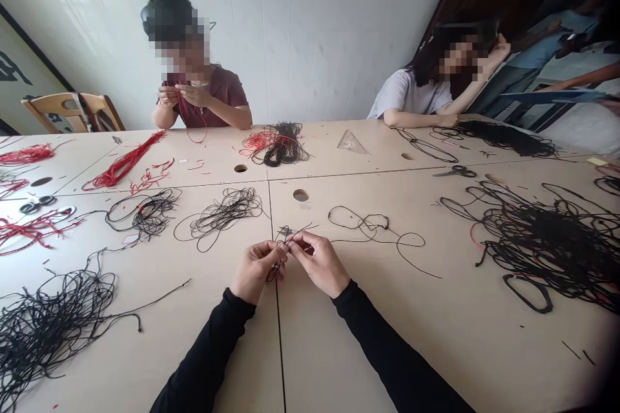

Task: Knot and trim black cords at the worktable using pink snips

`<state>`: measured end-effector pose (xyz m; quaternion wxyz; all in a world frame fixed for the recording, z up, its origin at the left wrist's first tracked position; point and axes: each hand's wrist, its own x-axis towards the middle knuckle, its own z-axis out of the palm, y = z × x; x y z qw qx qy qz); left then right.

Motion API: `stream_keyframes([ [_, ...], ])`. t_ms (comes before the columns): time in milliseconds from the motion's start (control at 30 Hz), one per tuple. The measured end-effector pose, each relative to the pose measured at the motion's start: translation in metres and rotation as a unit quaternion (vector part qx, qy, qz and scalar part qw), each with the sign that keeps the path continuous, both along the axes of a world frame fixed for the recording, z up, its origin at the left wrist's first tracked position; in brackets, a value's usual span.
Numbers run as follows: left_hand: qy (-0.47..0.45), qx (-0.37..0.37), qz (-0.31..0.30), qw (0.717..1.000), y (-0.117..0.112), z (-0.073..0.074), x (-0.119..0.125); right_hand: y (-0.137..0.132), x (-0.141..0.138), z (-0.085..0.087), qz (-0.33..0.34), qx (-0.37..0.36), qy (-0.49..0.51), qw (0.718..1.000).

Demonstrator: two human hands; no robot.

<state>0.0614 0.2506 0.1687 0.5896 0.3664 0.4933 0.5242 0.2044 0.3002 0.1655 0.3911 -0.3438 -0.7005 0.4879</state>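
Pale surface stretches out before me, with tangled black cord heaped toward its right edge. Near the centre seam, I see the left hand and right hand nearly closed, their fingertips pinching a short black cord. A loose black loop lies just beyond. I judge this pinch needs steady, close control.
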Motion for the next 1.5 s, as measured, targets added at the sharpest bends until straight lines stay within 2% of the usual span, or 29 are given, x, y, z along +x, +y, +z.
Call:
stream_keyframes([
  [267,0.047,-0.009,0.026,0.999,0.000,0.005,0.002,-0.002,-0.001,0.006,0.035,-0.056,0.045,0.997],
  [400,0.055,-0.006,0.037,0.998,0.000,0.007,0.003,-0.002,-0.001,0.004,0.029,-0.073,0.040,0.996],
  [733,0.032,-0.010,0.032,0.999,0.001,0.004,0.001,-0.001,-0.002,0.001,0.017,-0.041,0.028,0.999],
  [867,0.026,-0.013,0.036,0.999,0.001,0.004,0.001,0.000,0.000,0.000,0.006,-0.077,0.011,0.997],
  [1000,0.030,-0.010,0.034,0.999,0.001,0.006,0.001,0.001,0.002,0.001,0.021,-0.121,0.010,0.992],
  [1267,0.038,-0.005,0.022,0.999,0.000,0.006,0.001,0.002,0.001,-0.001,0.050,-0.078,0.028,0.995],
  [1500,0.046,0.006,0.026,0.999,0.000,0.006,0.002,0.003,0.001,-0.006,0.045,-0.152,0.044,0.986],
])
